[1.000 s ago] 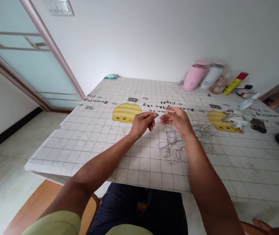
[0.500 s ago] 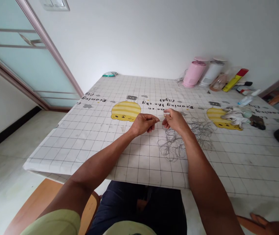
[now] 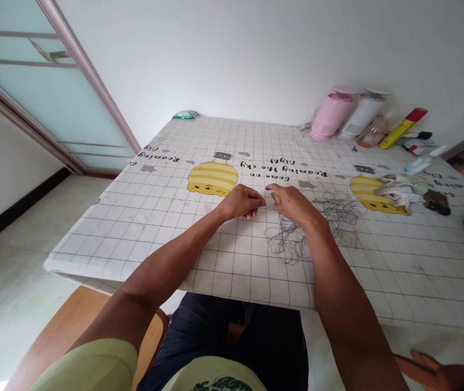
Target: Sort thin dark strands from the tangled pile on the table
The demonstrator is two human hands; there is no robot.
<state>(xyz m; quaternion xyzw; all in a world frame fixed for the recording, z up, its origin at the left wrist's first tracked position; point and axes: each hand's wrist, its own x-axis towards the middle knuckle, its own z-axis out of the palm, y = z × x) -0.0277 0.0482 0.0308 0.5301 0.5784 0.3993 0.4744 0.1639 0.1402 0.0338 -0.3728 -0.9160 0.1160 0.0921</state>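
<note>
Left hand (image 3: 242, 202) and right hand (image 3: 292, 203), fingertips pinched, near but apart, mid-frame; any strand between them can't be made out. Plenty left, it seems: tangled thread (image 3: 288, 239) sprawls on the counter (image 3: 134, 239), right of centre.

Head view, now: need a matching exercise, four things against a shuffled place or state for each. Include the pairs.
Things:
1. Left hand
2. Tangled dark strands
3. Pink cylinder
4. Green and white packet

Place or state:
A. At the table's far left corner
B. Thumb and fingertips brought together
C. Beside the white cylinder, near the wall
D. Lying loose, partly hidden behind the right arm

Pairs: 1-B, 2-D, 3-C, 4-A
</note>
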